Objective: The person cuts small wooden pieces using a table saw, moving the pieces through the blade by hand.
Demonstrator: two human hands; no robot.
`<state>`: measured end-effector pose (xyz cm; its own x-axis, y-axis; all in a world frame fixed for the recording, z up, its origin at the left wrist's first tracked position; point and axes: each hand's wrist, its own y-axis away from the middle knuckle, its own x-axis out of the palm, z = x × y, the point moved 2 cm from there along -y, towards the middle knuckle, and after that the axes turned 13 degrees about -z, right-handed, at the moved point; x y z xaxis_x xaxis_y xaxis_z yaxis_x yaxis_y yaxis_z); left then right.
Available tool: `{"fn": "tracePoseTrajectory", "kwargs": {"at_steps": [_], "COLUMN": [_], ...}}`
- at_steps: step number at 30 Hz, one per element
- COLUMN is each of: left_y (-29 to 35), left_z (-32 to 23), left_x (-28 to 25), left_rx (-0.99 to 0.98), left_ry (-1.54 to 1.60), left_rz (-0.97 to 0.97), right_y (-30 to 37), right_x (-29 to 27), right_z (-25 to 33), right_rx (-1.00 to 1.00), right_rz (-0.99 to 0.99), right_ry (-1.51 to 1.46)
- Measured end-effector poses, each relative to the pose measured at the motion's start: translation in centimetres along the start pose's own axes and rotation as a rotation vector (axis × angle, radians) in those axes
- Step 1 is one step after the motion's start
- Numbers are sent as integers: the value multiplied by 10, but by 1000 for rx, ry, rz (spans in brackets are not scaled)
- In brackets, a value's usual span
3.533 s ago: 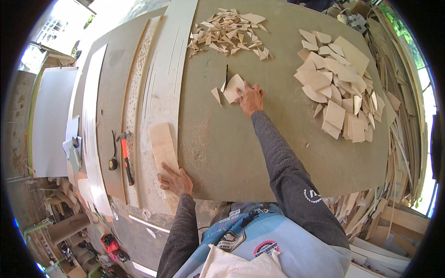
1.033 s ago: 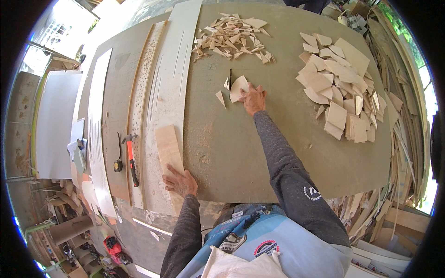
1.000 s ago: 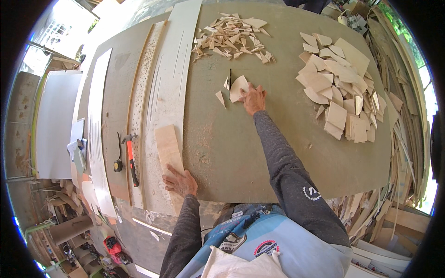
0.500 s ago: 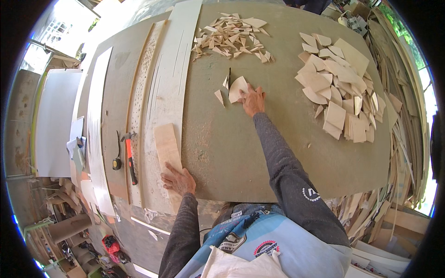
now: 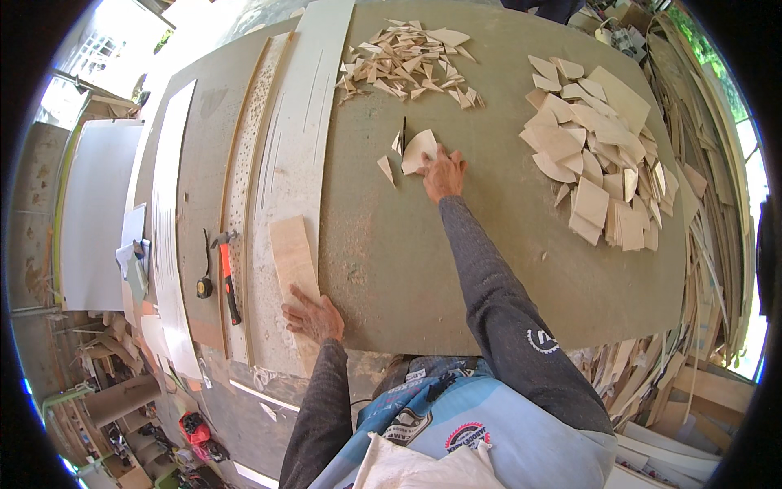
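My right hand (image 5: pixel 444 173) reaches across a green-grey worktable (image 5: pixel 456 269), fingers pressed on a pale, rounded piece of thin wood (image 5: pixel 418 149). A small triangular offcut (image 5: pixel 385 169) and a dark thin blade-like tool (image 5: pixel 403 134) lie just beside that piece. My left hand (image 5: pixel 314 315) rests flat at the near table edge, on the lower end of a short light wooden plank (image 5: pixel 291 259).
A heap of small triangular offcuts (image 5: pixel 407 61) lies at the far side. A pile of larger cut wood pieces (image 5: pixel 599 163) sits at the right. Long white boards (image 5: pixel 293 138) run along the left, with a red-handled hammer (image 5: pixel 226 277) and tape measure (image 5: pixel 204 287).
Both hands stay about where they were; the view has shifted only slightly. The right hand remains on the same wood piece.
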<state>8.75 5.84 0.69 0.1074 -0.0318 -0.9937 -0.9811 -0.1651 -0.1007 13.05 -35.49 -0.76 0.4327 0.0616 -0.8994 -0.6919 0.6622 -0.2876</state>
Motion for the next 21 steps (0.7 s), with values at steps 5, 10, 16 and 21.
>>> {"fn": "tracePoseTrajectory", "kwargs": {"at_steps": [5,10,16,21], "left_y": [-3,-3,-1,-1], "left_z": [1,-2,-5,-2], "left_x": [0,0,-7,-3], "left_rx": [-5,2,-9,-9], "left_ry": [-4,-10,-27,1], "left_rz": [0,-4,18,7], "right_y": [1,1,0,-1], "right_x": [-6,8,-6,11], "right_z": [3,-7,7,0], "right_rx": [-17,-12,15,13], "right_rz": [19,10,31,-61], "right_ry": [7,3,61,0]}}
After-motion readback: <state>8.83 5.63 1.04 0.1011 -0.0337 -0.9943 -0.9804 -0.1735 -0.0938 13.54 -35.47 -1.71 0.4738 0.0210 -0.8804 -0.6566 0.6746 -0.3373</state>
